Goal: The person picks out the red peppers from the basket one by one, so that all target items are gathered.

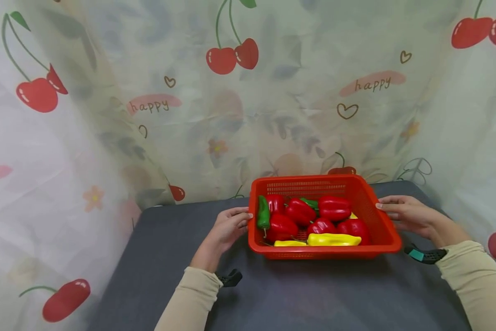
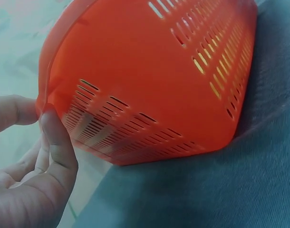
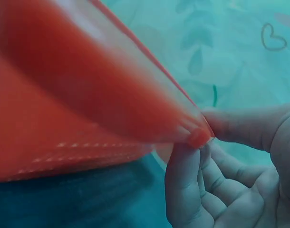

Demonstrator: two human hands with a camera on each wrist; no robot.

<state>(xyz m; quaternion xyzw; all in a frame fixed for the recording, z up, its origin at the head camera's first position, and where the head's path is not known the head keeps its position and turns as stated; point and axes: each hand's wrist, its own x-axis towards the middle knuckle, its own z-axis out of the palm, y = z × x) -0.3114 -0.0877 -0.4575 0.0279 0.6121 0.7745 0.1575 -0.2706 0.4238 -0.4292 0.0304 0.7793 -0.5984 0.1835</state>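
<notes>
A red plastic basket [image 1: 322, 249] with slotted walls stands toward the back right of the grey table. Inside lie several red bell peppers [image 1: 299, 211], a green chili pepper [image 1: 263, 214] against the left wall and yellow peppers [image 1: 334, 239] along the front. My left hand [image 1: 227, 229] pinches the left rim between thumb and finger; the left wrist view shows that hand [image 2: 38, 175] at the rim's edge. At the opposite side, my right hand [image 1: 413, 218] pinches the right rim, and the right wrist view has its thumb and finger [image 3: 183, 185] on the rim.
The dark grey tabletop [image 1: 161, 257] reaches out to the left and front of the basket. A pale curtain [image 1: 273, 115] printed with cherries hangs behind the table and along both sides. Each wrist wears a black strap [image 1: 426, 255].
</notes>
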